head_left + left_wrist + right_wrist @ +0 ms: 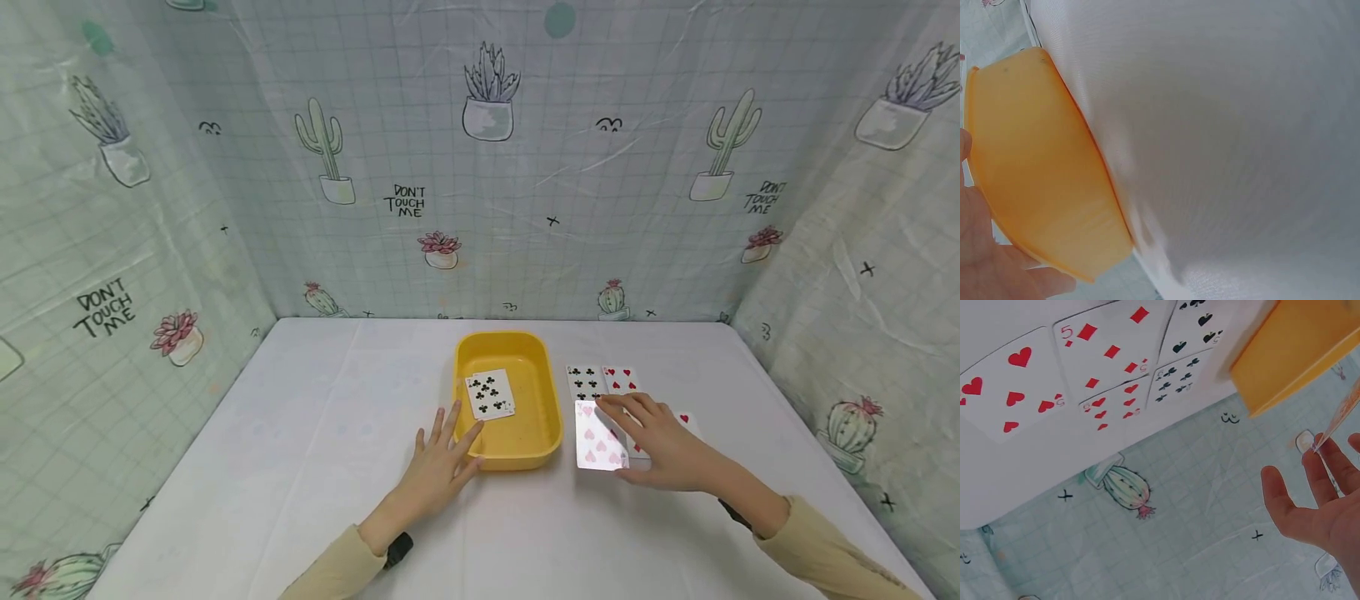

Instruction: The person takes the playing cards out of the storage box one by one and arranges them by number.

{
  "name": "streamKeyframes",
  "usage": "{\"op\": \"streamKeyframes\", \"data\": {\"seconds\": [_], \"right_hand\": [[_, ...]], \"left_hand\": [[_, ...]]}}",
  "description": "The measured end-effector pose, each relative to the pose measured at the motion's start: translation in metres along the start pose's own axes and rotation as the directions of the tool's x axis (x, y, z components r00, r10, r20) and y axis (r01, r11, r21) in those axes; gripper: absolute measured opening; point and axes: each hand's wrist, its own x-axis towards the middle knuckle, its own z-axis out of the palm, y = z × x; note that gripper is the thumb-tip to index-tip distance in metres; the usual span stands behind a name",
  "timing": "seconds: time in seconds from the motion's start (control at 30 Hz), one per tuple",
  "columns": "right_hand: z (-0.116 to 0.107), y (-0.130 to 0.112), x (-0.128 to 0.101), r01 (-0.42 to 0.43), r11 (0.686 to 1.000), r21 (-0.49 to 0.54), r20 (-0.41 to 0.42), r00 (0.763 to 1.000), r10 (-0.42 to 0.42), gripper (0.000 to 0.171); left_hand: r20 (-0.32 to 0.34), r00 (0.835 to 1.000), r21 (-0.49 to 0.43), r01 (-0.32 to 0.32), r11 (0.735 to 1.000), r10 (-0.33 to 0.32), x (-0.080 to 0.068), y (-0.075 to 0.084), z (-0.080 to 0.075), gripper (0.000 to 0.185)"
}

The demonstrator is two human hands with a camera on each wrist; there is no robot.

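My right hand (660,442) holds a playing card of hearts (600,437) by its edge, raised over the cards on the table. Bright glare washes out its face in the head view; in the right wrist view the held card (1341,415) shows nearly edge-on between the fingers. My left hand (435,471) has its fingers spread against the near left side of a yellow tub (534,400). From the left wrist, the tub's outer wall (1035,156) fills much of the left, with fingertips at its rim. Inside the tub lies a seven of clubs (491,394).
Right of the tub, face-up cards lie in rows: a six of clubs (585,381), a hearts card (621,381), a five of diamonds (1112,350), a five of hearts (1015,399) and a spades card (1204,320). A printed curtain (487,183) surrounds the white table (337,433).
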Motion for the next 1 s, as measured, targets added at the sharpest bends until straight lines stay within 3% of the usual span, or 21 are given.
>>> {"op": "streamKeyframes", "data": {"seconds": [0.17, 0.37, 0.53, 1.0], "right_hand": [[0.0, -0.001, -0.014, -0.017, 1.0, 0.014, 0.018, 1.0, 0.017, 0.091], [0.006, -0.008, -0.027, -0.137, 0.99, 0.037, 0.168, 0.977, 0.129, 0.09], [0.014, -0.013, -0.034, -0.187, 0.981, 0.054, 0.251, 0.953, 0.168, 0.09], [0.028, -0.015, -0.042, -0.197, 0.975, 0.105, 0.303, 0.94, 0.157, 0.089]], "left_hand": [[0.002, 1.0, 0.005, -0.001, 1.0, 0.001, 0.0, 0.0, 0.0, 0.053], [0.01, 1.0, -0.002, 0.003, 1.0, -0.003, 0.0, 0.0, 0.0, 0.054], [0.016, 1.0, 0.007, 0.001, 1.0, -0.001, 0.0, 0.0, 0.0, 0.054], [0.012, 1.0, 0.002, -0.008, 1.0, 0.007, 0.0, 0.001, -0.001, 0.054]]}}
